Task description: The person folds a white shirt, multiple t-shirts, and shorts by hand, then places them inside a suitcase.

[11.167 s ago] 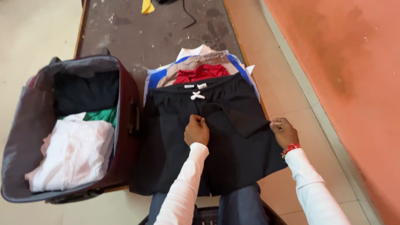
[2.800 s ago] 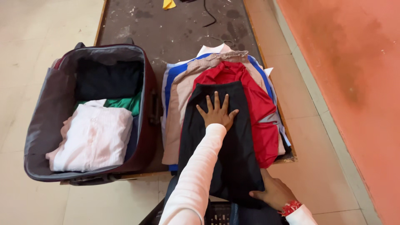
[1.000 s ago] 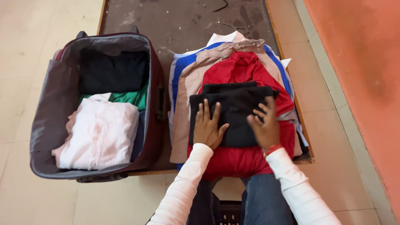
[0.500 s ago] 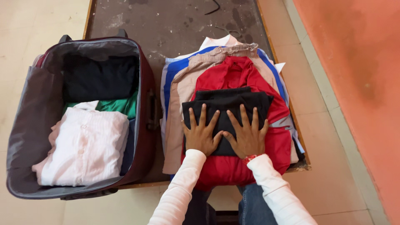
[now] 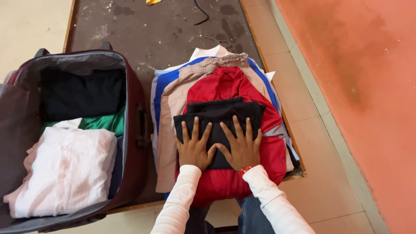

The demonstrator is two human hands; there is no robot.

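Both palms flat, fingers spread: my left hand (image 5: 193,147) and right hand (image 5: 240,145) press on the folded black shorts (image 5: 216,119), gripping nothing. The shorts lie atop the red shirt (image 5: 229,86) on the pile (image 5: 167,112) beside the open suitcase (image 5: 134,125). Folding looks done. The shorts aren't packed yet; pink shirt (image 5: 65,169), green and dark clothes are in the case already. The pile remains unfolded.
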